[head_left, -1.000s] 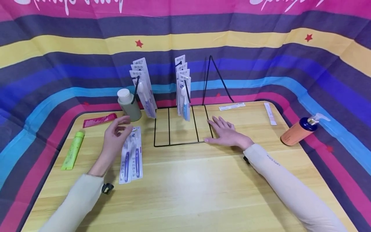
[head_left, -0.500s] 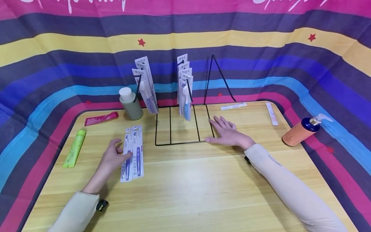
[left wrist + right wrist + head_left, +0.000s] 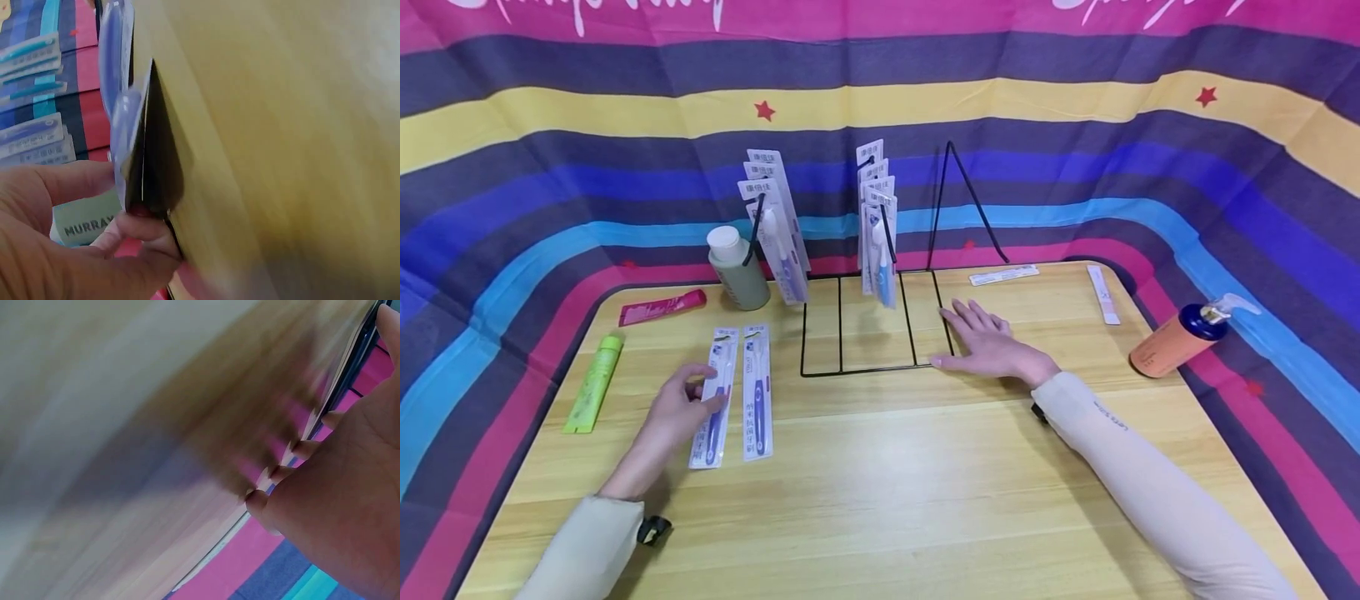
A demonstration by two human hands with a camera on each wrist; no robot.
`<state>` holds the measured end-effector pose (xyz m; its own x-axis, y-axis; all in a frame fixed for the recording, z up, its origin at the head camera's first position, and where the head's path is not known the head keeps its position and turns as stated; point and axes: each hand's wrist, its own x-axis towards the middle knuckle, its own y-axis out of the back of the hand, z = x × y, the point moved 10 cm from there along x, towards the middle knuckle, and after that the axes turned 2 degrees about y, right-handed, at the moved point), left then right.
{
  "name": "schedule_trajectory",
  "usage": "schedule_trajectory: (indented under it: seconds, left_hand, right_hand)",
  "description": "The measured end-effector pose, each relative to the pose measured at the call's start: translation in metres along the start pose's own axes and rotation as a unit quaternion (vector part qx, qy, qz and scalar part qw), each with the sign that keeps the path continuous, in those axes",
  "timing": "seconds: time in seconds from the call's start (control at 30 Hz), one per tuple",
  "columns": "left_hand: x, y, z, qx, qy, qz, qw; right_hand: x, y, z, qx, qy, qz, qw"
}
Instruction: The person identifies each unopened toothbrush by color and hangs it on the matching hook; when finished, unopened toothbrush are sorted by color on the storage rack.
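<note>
In the head view my left hand [image 3: 672, 410] pinches the edge of a packaged toothbrush [image 3: 713, 435] with a purple handle, left of centre on the table. The left wrist view shows the thumb and fingers at both faces of this toothbrush pack [image 3: 130, 140], one edge tipped up from the wood. A second purple packaged toothbrush [image 3: 758, 396] lies flat just to its right. My right hand [image 3: 988, 343] rests with spread fingers on the right end of a black wire rack's base [image 3: 880, 369]. Purple toothbrush packs [image 3: 782, 242] and blue ones [image 3: 880, 250] hang from the rack's hooks.
Behind the left hand stand a grey-green bottle [image 3: 741, 275] and a lying red tube [image 3: 658, 308]; a green tube [image 3: 593, 387] is further left. Two slim packets, one at the back [image 3: 1003, 275] and one at right [image 3: 1103, 294], lie near an orange pump bottle [image 3: 1176, 340].
My left hand has come down and toward me, taken hold of the left toothbrush pack and shifted it left, apart from the other. The right hand stays in place.
</note>
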<state>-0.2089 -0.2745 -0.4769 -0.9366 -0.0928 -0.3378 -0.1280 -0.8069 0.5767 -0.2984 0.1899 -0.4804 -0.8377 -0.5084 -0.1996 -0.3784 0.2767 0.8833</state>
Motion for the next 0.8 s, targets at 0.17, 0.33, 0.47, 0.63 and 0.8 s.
schedule_trajectory:
  seconds: [0.17, 0.33, 0.47, 0.63, 0.8]
  left_hand:
    - [0.004, 0.009, -0.008, -0.029, -0.002, 0.005, 0.9996]
    - [0.006, 0.026, -0.005, -0.075, -0.016, 0.006, 0.9971]
    - [0.002, 0.041, 0.010, -0.112, -0.056, 0.029, 0.9917]
    - [-0.017, 0.048, 0.041, -0.162, -0.121, 0.082, 0.9759]
    - [-0.045, 0.044, 0.079, -0.237, -0.218, 0.111, 0.9402]
  right_hand:
    - [0.000, -0.001, 0.000, -0.004, -0.003, -0.003, 1.000]
    - [0.001, -0.001, 0.001, -0.006, -0.006, -0.004, 1.000]
    - [0.001, 0.000, 0.000, -0.006, -0.002, -0.001, 1.000]
    - [0.000, 0.000, 0.001, -0.012, 0.000, -0.001, 1.000]
    - [0.001, 0.000, 0.000, -0.012, 0.001, 0.000, 1.000]
